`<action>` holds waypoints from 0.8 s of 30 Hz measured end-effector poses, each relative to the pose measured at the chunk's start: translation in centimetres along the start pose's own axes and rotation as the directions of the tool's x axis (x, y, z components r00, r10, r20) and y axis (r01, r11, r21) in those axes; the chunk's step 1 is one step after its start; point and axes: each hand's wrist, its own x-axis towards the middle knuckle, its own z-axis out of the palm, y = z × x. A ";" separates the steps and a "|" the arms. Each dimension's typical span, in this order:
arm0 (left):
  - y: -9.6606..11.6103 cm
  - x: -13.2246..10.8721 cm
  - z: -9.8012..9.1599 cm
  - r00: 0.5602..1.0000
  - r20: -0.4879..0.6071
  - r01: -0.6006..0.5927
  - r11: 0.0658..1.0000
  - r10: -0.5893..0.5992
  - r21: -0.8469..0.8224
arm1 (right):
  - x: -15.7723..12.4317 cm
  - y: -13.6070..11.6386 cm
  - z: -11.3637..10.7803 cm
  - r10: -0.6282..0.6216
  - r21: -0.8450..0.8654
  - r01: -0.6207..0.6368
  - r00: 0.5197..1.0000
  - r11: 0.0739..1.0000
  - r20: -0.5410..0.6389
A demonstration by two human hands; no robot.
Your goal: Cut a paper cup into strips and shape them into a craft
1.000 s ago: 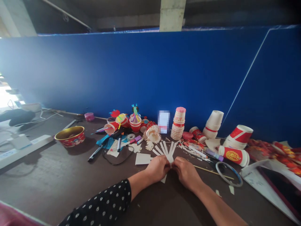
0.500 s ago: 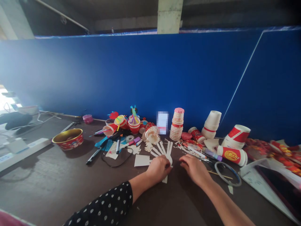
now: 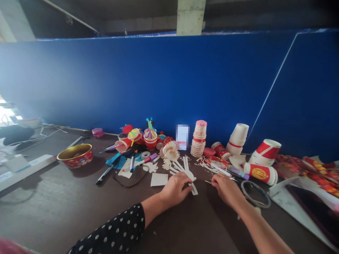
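White paper cut into strips fans out across the dark table in front of me. My left hand has its curled fingers and thumb closed at the near end of this fan, partly covering it. A short white tail of paper sticks out below the fingers. To the right, my right hand pinches a thin wooden stick, whose tip points left towards the paper. The rest of the stick is mostly hidden by the hand. A square white card lies left of my left hand.
Behind the hands stand stacked paper cups, with more red-and-white cups at right. A clear ring and a tray with a dark tablet lie far right. Markers and a gold-lined bowl are left.
The wooden stick that lay by the ring is now in my right hand, its tip showing left of the fingers. The left hand stays by the fan, whose tail has shifted right.
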 end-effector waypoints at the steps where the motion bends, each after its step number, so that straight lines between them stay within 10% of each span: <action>1: 0.1 0.0 0.0 1.000 0.019 -0.008 1.000 0.008 0.008 | 0.0 -0.1 0.0 -0.002 0.016 0.002 1.000 1.000 -0.010; 24: 0.4 -0.6 1.5 0.988 0.150 -0.003 0.971 -0.035 0.240 | -1.0 -4.1 -0.3 -0.275 0.285 0.245 0.959 0.927 0.072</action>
